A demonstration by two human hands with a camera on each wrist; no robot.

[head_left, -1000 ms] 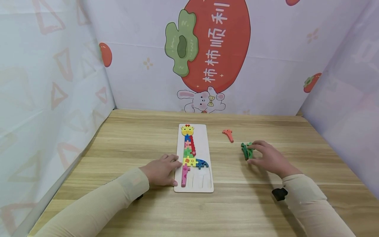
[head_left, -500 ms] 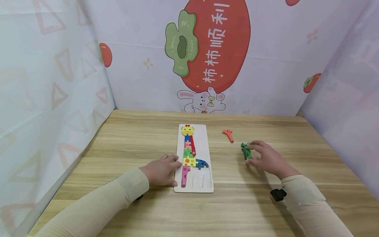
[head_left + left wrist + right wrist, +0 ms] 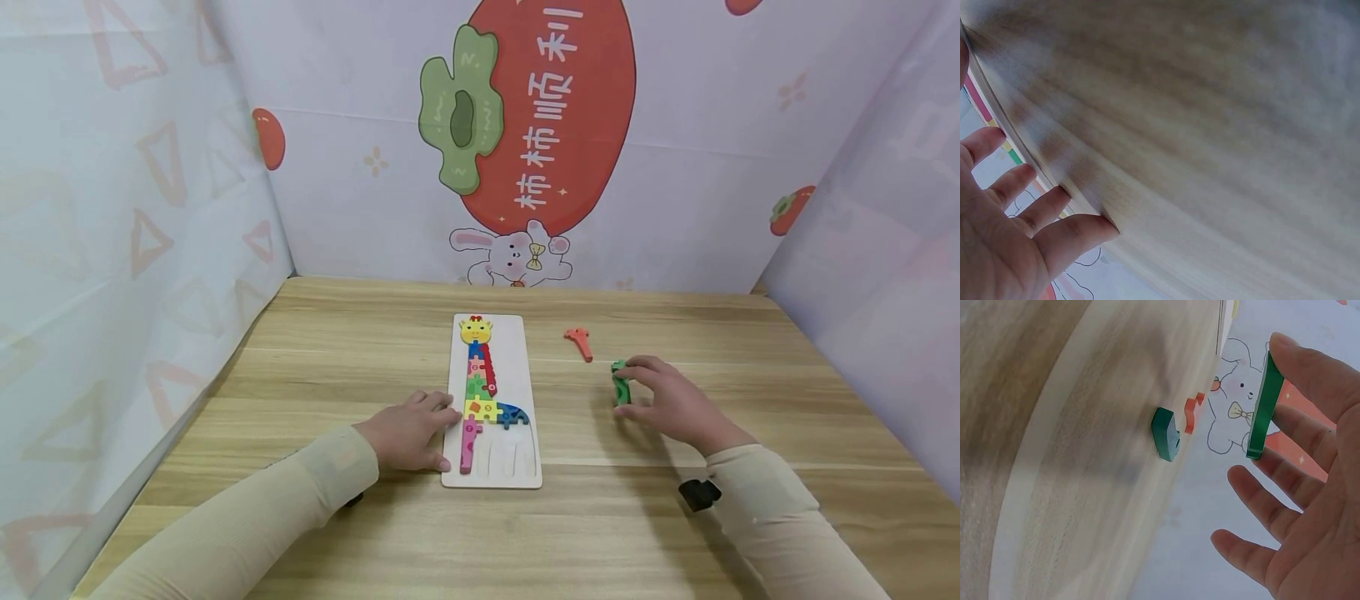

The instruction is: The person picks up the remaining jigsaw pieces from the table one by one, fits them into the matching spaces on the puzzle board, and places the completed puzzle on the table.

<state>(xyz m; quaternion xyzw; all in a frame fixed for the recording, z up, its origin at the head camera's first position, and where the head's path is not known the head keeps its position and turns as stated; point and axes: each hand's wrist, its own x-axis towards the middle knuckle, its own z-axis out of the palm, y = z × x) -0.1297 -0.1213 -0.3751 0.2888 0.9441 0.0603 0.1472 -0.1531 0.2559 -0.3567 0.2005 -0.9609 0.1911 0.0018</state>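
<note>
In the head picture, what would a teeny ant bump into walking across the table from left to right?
Left hand, board, orange piece, right hand.

Smooth wood-grain tabletop [image 3: 360, 533], matt puzzle board [image 3: 510, 358].

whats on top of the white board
On the white board sits a partial giraffe: yellow head, neck pieces, body pieces, pink leg. The left hand touches the board's edge. What lies under the pieces is covered.
</note>
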